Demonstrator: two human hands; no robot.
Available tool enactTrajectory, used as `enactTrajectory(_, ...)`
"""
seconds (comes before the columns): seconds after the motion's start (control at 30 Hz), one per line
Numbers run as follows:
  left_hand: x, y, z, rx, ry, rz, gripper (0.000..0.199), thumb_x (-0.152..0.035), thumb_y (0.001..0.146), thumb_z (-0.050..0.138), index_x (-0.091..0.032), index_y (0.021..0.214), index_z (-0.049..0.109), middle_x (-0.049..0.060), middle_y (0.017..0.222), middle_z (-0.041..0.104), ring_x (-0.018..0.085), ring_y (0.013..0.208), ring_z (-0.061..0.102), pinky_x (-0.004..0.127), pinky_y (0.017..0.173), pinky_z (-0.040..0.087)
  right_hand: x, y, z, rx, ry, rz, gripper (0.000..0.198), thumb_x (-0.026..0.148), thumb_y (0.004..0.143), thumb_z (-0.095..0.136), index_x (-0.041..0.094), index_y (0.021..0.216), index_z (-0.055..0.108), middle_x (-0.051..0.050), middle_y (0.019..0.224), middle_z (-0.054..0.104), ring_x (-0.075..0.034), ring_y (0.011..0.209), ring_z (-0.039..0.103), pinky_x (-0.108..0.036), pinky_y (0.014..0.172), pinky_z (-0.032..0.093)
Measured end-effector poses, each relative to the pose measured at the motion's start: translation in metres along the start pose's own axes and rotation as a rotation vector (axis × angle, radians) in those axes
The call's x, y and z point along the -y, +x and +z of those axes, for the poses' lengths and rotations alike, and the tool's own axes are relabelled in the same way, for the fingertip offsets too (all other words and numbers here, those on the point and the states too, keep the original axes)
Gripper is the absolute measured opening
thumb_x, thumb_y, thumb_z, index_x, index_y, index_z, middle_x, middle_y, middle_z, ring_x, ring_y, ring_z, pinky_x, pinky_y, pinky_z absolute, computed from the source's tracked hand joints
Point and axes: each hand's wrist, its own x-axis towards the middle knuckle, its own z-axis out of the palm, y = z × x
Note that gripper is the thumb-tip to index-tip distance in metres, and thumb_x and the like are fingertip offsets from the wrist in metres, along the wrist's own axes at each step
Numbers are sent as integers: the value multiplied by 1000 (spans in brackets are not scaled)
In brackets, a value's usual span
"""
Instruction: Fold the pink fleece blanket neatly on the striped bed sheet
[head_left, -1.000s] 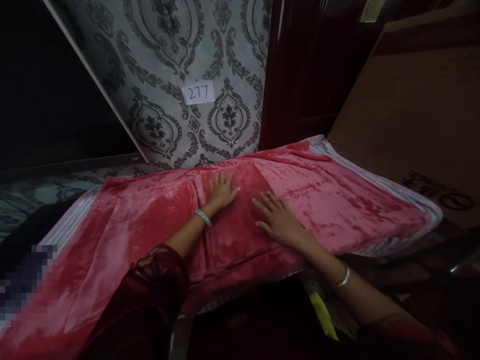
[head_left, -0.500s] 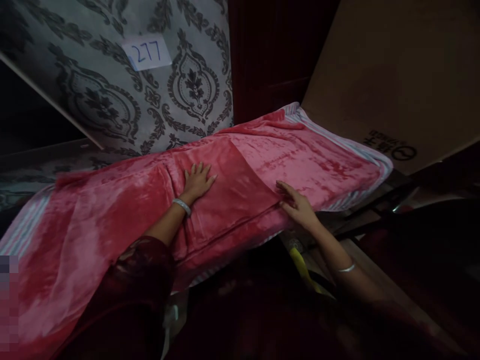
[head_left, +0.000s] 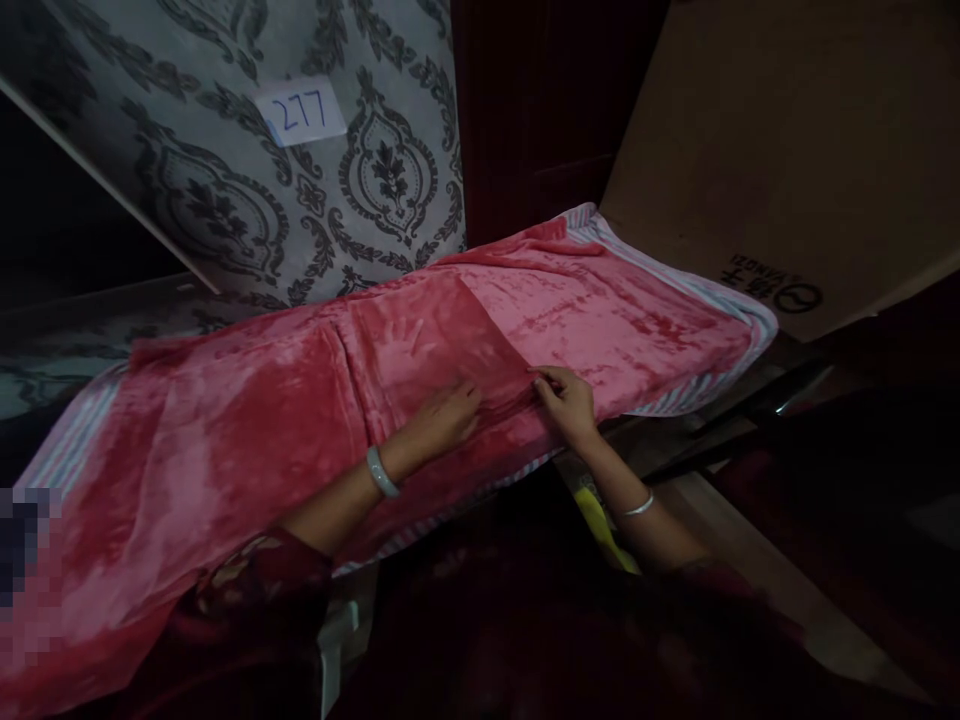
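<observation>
A folded red plush cloth [head_left: 442, 330] lies on top of a long pink-red plush blanket [head_left: 247, 420] with a striped border. My right hand [head_left: 568, 400] pinches the folded cloth's right front corner between thumb and fingers. Over the front part of the same cloth, my left hand [head_left: 448, 412] has its fingers curled in and slightly blurred; what they hold, if anything, is hidden. A pale handprint marks the pile behind it. Each wrist wears a bangle.
Behind the blanket stands a patterned wall panel [head_left: 307, 200] with a paper label [head_left: 306, 110] reading 277. A large cardboard sheet [head_left: 750, 150] leans at the right. A yellow strip [head_left: 600, 525] hangs below the blanket's front edge.
My left hand has lifted off the cloth, leaving its print, and moved right and toward me, fingers curling. My right hand has shifted slightly left and closed on the cloth's corner.
</observation>
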Motion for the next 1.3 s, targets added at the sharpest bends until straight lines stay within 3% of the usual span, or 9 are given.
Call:
enactTrajectory(0.13, 18, 8, 0, -41, -119, -117, 18, -18, 94, 45, -18, 89, 62, 8, 89, 67, 20, 83, 61, 32, 80, 49, -1, -2, -1, 21, -13, 0, 42, 40, 89, 55, 19, 121, 72, -12, 117, 75, -28, 106, 70, -46, 96, 55)
enactTrajectory(0.3, 31, 9, 1, -109, -271, -196, 18, -23, 92, 48, -19, 79, 59, 3, 77, 63, 17, 72, 56, 29, 71, 45, 5, -7, 14, 51, -190, -54, 82, 36, 77, 64, 15, 154, 42, -18, 148, 56, -33, 133, 53, -52, 114, 41)
enactTrajectory(0.47, 35, 4, -1, -109, -353, -124, 21, -29, 93, 48, -19, 80, 60, 1, 77, 63, 15, 72, 56, 29, 71, 46, 14, 2, 34, -31, -191, 99, 81, 34, 76, 61, 11, 152, 43, -18, 133, 65, -32, 123, 60, -48, 108, 47)
enactTrajectory(0.57, 45, 2, -7, -98, -364, -54, 30, -36, 98, 43, -18, 90, 65, 4, 87, 68, 17, 80, 62, 31, 80, 51, 11, 6, 37, -50, -146, 121, 79, 24, 73, 57, 13, 151, 45, -15, 130, 67, -29, 115, 65, -44, 103, 51)
enactTrajectory(0.67, 58, 0, -5, -170, -181, -140, 39, -39, 100, 41, -15, 117, 67, 13, 122, 69, 25, 116, 62, 41, 104, 48, 5, 10, 35, -50, -97, 101, 79, 19, 69, 55, 13, 147, 51, -13, 128, 70, -28, 112, 67, -43, 101, 52)
enactTrajectory(0.73, 65, -3, 4, -169, -4, -262, 51, -42, 99, 45, -15, 140, 57, 17, 151, 53, 33, 143, 44, 52, 118, 36, 1, 13, 30, -32, -91, 116, 72, 18, 68, 54, 15, 139, 60, -11, 122, 73, -27, 108, 68, -43, 100, 53)
enactTrajectory(0.8, 68, -7, 16, -111, 124, -362, 62, -47, 98, 47, -19, 154, 46, 17, 165, 35, 38, 154, 26, 62, 122, 26, -3, 16, 24, -4, -126, 137, 64, 15, 67, 52, 17, 128, 68, -10, 117, 75, -27, 107, 69, -43, 100, 54)
enactTrajectory(1.0, 67, -13, 32, -15, 210, -414, 66, -53, 100, 42, -27, 161, 34, 11, 172, 20, 39, 158, 13, 69, 122, 17, -8, 10, 5, 112, -326, 25, 66, 4, 70, 48, 17, 132, 68, -11, 124, 71, -27, 113, 66, -45, 106, 51)
enactTrajectory(1.3, 69, -15, 29, -42, 149, -411, 67, -51, 98, 50, -29, 160, 37, 11, 171, 23, 39, 158, 15, 68, 123, 17, -18, -3, -14, 290, -277, -151, 70, 9, 75, 45, 24, 142, 63, -8, 130, 69, -24, 119, 63, -46, 109, 50)
